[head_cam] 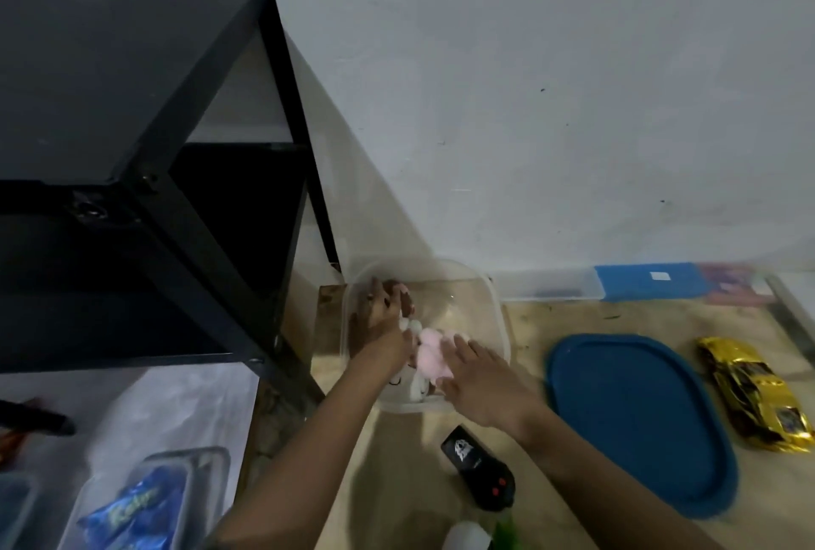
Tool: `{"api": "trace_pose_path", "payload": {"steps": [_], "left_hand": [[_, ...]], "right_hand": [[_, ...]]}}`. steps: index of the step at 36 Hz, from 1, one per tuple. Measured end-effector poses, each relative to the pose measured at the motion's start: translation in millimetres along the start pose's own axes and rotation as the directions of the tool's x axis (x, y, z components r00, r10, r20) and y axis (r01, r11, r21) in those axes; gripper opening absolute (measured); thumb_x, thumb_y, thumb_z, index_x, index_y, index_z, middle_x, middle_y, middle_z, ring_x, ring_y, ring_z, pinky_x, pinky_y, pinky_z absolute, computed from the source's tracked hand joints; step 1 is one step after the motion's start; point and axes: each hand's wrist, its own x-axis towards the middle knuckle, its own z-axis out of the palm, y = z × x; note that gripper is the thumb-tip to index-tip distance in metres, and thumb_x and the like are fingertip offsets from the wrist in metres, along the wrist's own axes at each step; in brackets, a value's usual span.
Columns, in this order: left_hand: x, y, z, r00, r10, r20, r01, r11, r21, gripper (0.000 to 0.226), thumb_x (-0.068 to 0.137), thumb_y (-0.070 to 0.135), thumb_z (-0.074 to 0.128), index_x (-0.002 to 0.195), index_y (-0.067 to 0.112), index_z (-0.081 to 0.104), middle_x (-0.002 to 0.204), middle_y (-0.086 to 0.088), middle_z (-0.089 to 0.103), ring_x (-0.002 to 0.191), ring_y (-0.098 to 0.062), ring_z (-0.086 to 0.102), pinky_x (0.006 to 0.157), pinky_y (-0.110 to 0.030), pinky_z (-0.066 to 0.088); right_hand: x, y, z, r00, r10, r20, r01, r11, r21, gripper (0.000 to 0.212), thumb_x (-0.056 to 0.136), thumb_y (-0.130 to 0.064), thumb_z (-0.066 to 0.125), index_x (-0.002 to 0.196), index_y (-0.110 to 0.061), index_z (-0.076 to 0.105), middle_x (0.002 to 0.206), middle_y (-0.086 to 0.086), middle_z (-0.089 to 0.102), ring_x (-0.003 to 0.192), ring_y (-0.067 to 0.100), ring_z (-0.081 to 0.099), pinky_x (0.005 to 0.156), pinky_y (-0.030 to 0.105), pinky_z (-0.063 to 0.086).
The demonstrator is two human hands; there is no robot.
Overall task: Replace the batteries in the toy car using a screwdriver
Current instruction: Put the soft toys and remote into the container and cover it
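White bottle (465, 535) up front; right hand (480, 386) flat open, left hand (388, 316) unreadable inside the tub (504, 329) — gold toy car (754, 395) looks light and slick, so grip its sides.

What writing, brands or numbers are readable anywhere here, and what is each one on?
No text here reads cleanly.
Blue packet, lower left: yellow-green brand lettering, too blurred to read.
Black remote: a white emblem, no legible words.
Gold toy car: dark decals, blurred.
Blue box at the back: a white label, too small to read.
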Motion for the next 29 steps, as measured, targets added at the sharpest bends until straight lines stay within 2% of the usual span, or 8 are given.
{"api": "trace_pose_path", "payload": {"steps": [4,8,13,16,19,21,23,29], "left_hand": [[13,-22,19,0.987,0.135,0.092,-0.147,0.978,0.148,0.076,0.08,0.048,-0.002,0.15,0.018,0.007,0.157,-0.012,-0.017,0.143,-0.04,-0.012,0.116,-0.052,0.009],[2,-13,12,0.989,0.127,0.081,-0.132,0.989,0.069,0.064,0.1,0.036,0.022,0.148,0.02,-0.018,0.154,-0.01,-0.026,0.142,-0.035,-0.018,0.117,-0.047,0.008],[2,-13,6,0.986,0.121,0.114,-0.127,0.99,0.052,0.068,0.1,0.033,0.029,0.148,0.019,-0.017,0.155,-0.01,-0.025,0.142,-0.032,-0.021,0.116,-0.048,0.003],[-7,-8,-4,0.983,0.138,0.119,-0.144,0.988,0.05,0.072,0.098,0.029,0.037,0.149,0.015,-0.012,0.154,-0.008,-0.027,0.141,-0.027,-0.027,0.115,-0.046,-0.006],[-19,-6,-10,0.979,0.191,0.065,-0.193,0.981,0.014,0.066,0.098,0.027,0.036,0.15,0.01,0.0,0.157,-0.005,-0.019,0.143,-0.024,-0.021,0.117,-0.041,-0.005],[-34,-6,-13,0.972,0.233,-0.002,-0.233,0.972,0.003,0.056,0.098,0.025,0.036,0.148,0.008,0.018,0.159,-0.008,0.0,0.146,-0.025,-0.005,0.119,-0.039,0.009],[-53,-5,-13,0.965,0.247,-0.086,-0.253,0.965,-0.069,0.05,0.097,0.023,0.041,0.144,0.009,0.029,0.155,-0.01,0.018,0.143,-0.025,0.012,0.116,-0.037,0.02],[-122,-2,8,0.898,0.308,-0.314,-0.366,0.919,-0.146,0.037,0.092,0.015,0.049,0.128,0.008,0.051,0.132,-0.01,0.046,0.125,-0.025,0.037,0.098,-0.04,0.043]], "right_hand": [[3,2,-6,0.988,0.002,0.152,0.001,1.0,-0.017,0.064,0.098,-0.043,0.024,0.148,-0.02,-0.007,0.158,0.009,-0.008,0.145,0.026,0.0,0.116,0.039,0.007],[14,3,-6,0.969,0.029,0.245,-0.023,0.999,-0.027,0.071,0.095,-0.049,0.03,0.147,-0.024,-0.012,0.157,0.005,-0.014,0.144,0.033,0.007,0.113,0.043,0.015],[18,1,-17,0.949,0.024,0.315,-0.034,0.999,0.026,0.076,0.094,-0.044,0.039,0.147,-0.025,-0.013,0.157,0.003,-0.011,0.143,0.033,0.009,0.113,0.046,0.022],[-2,4,-35,0.978,-0.078,0.193,0.028,0.968,0.249,0.052,0.096,-0.03,0.043,0.143,-0.014,0.026,0.144,0.014,0.034,0.125,0.028,0.042,0.101,0.038,0.04],[-17,18,-41,0.992,-0.005,-0.127,0.047,0.94,0.337,0.025,0.094,-0.017,0.043,0.105,-0.003,0.062,0.11,0.016,0.058,0.096,0.027,0.058,0.073,0.027,0.042],[-23,28,-38,0.962,0.081,-0.26,0.021,0.93,0.366,0.021,0.09,-0.013,0.045,0.08,-0.003,0.06,0.092,0.016,0.062,0.083,0.028,0.059,0.068,0.032,0.044],[-32,33,-34,0.959,0.107,-0.262,0.006,0.918,0.397,0.023,0.087,-0.014,0.048,0.065,-0.011,0.048,0.077,0.013,0.058,0.072,0.025,0.054,0.064,0.032,0.043],[-56,24,-2,0.966,0.065,-0.251,0.025,0.94,0.34,0.032,0.082,-0.021,0.049,0.054,-0.02,0.033,0.069,0.006,0.05,0.07,0.026,0.054,0.062,0.035,0.046]]}}
